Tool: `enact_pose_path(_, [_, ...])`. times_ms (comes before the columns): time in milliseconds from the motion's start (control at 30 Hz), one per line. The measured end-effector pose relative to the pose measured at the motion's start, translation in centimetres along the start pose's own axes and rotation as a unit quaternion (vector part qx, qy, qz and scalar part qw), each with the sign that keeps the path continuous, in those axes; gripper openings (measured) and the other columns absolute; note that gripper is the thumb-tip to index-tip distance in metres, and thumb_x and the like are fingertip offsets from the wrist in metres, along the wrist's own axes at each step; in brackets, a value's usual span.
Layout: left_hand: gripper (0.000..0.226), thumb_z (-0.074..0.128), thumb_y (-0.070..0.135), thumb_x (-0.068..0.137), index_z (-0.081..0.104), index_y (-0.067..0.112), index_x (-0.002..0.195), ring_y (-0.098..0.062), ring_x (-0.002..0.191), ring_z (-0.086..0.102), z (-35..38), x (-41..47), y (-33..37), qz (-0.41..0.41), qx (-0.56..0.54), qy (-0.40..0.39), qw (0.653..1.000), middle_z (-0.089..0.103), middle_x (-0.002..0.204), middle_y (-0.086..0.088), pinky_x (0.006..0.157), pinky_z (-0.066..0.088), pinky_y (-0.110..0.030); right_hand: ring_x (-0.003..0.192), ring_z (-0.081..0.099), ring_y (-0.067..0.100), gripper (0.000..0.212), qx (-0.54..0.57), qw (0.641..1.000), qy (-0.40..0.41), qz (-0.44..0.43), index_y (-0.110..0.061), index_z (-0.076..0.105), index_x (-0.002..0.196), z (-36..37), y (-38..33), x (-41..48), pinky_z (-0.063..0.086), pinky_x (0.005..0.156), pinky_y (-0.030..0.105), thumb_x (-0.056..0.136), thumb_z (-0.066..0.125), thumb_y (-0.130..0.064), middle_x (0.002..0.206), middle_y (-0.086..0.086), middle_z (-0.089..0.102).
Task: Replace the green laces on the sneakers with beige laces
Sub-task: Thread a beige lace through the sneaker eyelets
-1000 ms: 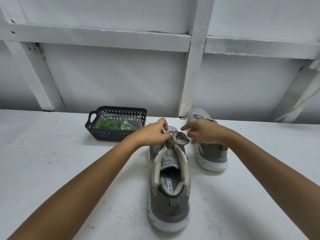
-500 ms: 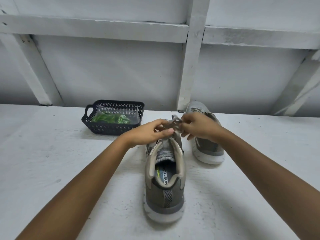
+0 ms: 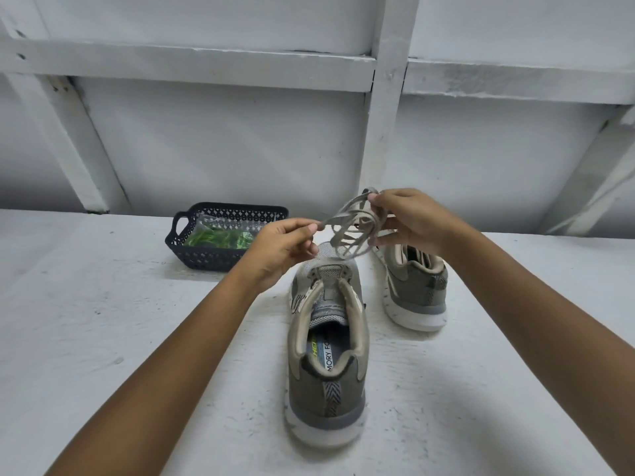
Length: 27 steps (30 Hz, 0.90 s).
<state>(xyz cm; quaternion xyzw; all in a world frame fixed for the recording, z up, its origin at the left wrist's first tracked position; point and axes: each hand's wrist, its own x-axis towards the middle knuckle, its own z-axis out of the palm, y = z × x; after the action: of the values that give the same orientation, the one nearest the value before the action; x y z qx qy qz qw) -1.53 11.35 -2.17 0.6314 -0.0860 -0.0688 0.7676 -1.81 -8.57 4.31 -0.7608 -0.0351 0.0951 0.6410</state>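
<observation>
Above the near sneaker (image 3: 326, 355), left hand (image 3: 281, 247) pinches an end of the coiled beige lace (image 3: 354, 231), right hand (image 3: 409, 221) curls fingers (image 3: 379, 240) round its loops; a hasty tug could knot it.

The basket (image 3: 206, 259) sits behind-left of the near sneaker (image 3: 326, 389) — the second sneaker (image 3: 415, 297) behind-right.

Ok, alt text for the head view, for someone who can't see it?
Two hands hold a coiled beige lace above the near grey sneaker: left hand pinching one end, right hand gripping the coil. A second sneaker stands to its right; a dark basket of bagged green laces sits behind on the white table.
</observation>
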Motion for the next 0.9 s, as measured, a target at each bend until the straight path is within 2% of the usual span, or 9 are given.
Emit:
enact_pose_path(100, [0.016, 0.046, 0.004, 0.096, 0.06, 0.005, 0.088, -0.009, 0.042, 0.049, -0.2, -0.3, -0.1, -0.018, -0.078, 0.028, 0.996, 0.041, 0.049, 0.003, 0.057, 0.055, -0.028, 0.058, 0.059, 0.018, 0.033, 0.067, 0.998, -0.009, -0.002, -0.009, 0.053, 0.072, -0.3, 0.0, 0.0, 0.058, 0.061, 0.037, 0.1, 0.041, -0.019, 0.07, 0.009, 0.058])
enact_pose_path(200, [0.019, 0.043, 0.009, 0.098, 0.056, 0.012, 0.084, -0.005, 0.036, 0.03, -0.9, -0.5, -0.4, -0.036, -0.026, 0.07, 0.997, 0.031, 0.056, 0.001, 0.035, 0.031, -0.015, 0.052, 0.062, 0.017, 0.031, 0.083, 0.996, -0.007, -0.005, -0.009, 0.056, 0.079, -0.8, 0.1, 0.2, 0.056, 0.051, 0.029, 0.102, 0.039, -0.022, 0.068, 0.008, 0.062])
enact_pose_path(267, [0.017, 0.044, 0.011, 0.099, 0.057, 0.015, 0.087, -0.005, 0.038, 0.027, -1.5, -0.5, -0.5, -0.035, 0.114, 0.108, 0.987, 0.034, 0.059, 0.002, 0.035, 0.02, -0.013, 0.054, 0.064, 0.018, 0.03, 0.078, 0.997, -0.01, -0.007, -0.01, 0.058, 0.084, -1.1, 0.1, 0.4, 0.057, 0.054, 0.03, 0.102, 0.037, -0.024, 0.066, 0.005, 0.065])
enact_pose_path(400, [0.025, 0.041, 0.005, 0.097, 0.052, 0.024, 0.109, -0.011, 0.047, 0.032, -1.9, -0.5, -0.3, -0.009, 0.287, 0.191, 0.939, 0.048, 0.071, 0.002, 0.035, 0.026, -0.016, 0.065, 0.069, 0.02, 0.029, 0.048, 0.998, -0.028, -0.016, -0.013, 0.062, 0.092, -1.2, 0.0, 0.6, 0.057, 0.06, 0.031, 0.102, 0.037, -0.024, 0.069, 0.005, 0.067])
enact_pose_path(500, [0.036, 0.036, 0.0, 0.094, 0.048, 0.029, 0.112, -0.012, 0.05, 0.034, -2.1, -0.2, 0.2, 0.028, 0.311, 0.234, 0.921, 0.051, 0.078, 0.0, 0.043, 0.028, -0.023, 0.068, 0.07, 0.019, 0.026, 0.042, 0.999, -0.009, -0.033, -0.013, 0.062, 0.094, -0.9, -0.1, 0.8, 0.056, 0.059, 0.03, 0.101, 0.039, -0.024, 0.073, 0.007, 0.068])
enact_pose_path(600, [0.027, 0.039, 0.002, 0.094, 0.05, 0.022, 0.11, -0.012, 0.051, 0.035, -2.8, 0.2, 0.9, 0.036, 0.279, 0.281, 0.917, 0.054, 0.083, -0.004, 0.045, 0.028, -0.025, 0.065, 0.068, 0.02, 0.026, 0.047, 0.998, 0.024, -0.026, -0.009, 0.059, 0.09, -0.7, 0.0, 1.4, 0.056, 0.061, 0.032, 0.101, 0.04, -0.022, 0.073, 0.01, 0.067])
enact_pose_path(700, [0.019, 0.043, 0.006, 0.094, 0.052, 0.018, 0.106, -0.012, 0.054, 0.039, -2.5, 0.2, 1.0, -0.004, 0.274, 0.234, 0.933, 0.058, 0.087, -0.004, 0.045, 0.03, -0.024, 0.068, 0.067, 0.02, 0.027, 0.05, 0.999, -0.006, 0.017, -0.008, 0.059, 0.086, -0.1, 0.5, 2.0, 0.055, 0.066, 0.034, 0.101, 0.039, -0.019, 0.073, 0.009, 0.068])
enact_pose_path(833, [0.02, 0.04, 0.002, 0.094, 0.051, 0.013, 0.106, -0.011, 0.052, 0.038, -1.8, -0.2, 0.3, -0.042, 0.226, 0.198, 0.953, 0.056, 0.074, -0.001, 0.046, 0.028, -0.023, 0.066, 0.064, 0.016, 0.022, -0.153, 0.987, -0.018, 0.038, 0.003, 0.061, 0.101, 0.8, 1.9, 2.9, 0.056, 0.063, 0.029, 0.097, 0.042, -0.008, 0.093, 0.016, 0.062])
enact_pose_path(900, [0.02, 0.038, 0.001, 0.093, 0.049, 0.016, 0.103, -0.011, 0.052, 0.037, -1.8, -0.4, 0.0, -0.047, 0.221, 0.202, 0.953, 0.055, 0.074, -0.002, 0.045, 0.027, -0.023, 0.06, 0.064, 0.017, 0.022, -0.332, 0.943, -0.014, 0.015, 0.005, 0.063, 0.093, 1.2, 2.3, 2.8, 0.054, 0.055, 0.02, 0.093, 0.043, -0.003, 0.087, 0.018, 0.067])
